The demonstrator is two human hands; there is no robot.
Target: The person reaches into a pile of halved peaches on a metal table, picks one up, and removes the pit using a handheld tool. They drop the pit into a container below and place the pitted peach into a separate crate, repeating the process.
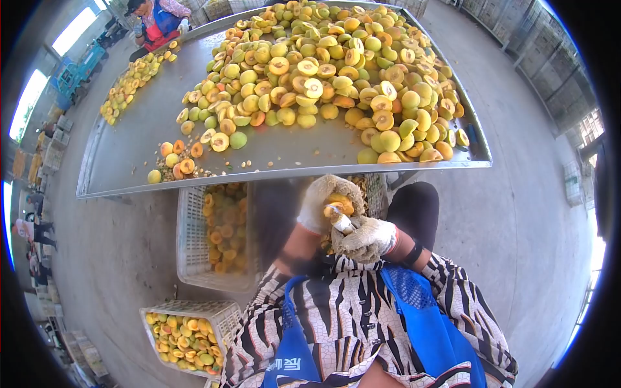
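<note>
A: Item one, the hands?
B: Both gloved. Left hand [321, 202] curled around a peach half [340, 203], clamped on it. Right hand [367, 238] closed on a small tool [339, 220], its tip against the fruit. Both held close together just below the near edge of the counter [129, 152].

A: Edges and free room?
B: Counter is a metal tray-top with a raised lip. Bare metal runs along its near-left part; the near-right corner is crowded to the lip. A few loose pits [213, 172] lie by the near edge.

A: Stock on the surface?
B: Large heap of halved peaches [336, 71] centre and right; a smaller heap [129, 81] at the far left edge, beside another worker [157, 18].

A: Below?
B: White crate [194, 249] of fruit under the counter, left of the hands; a second crate [220, 317] nearer, on the concrete floor [517, 226], which lies open to the right.
</note>
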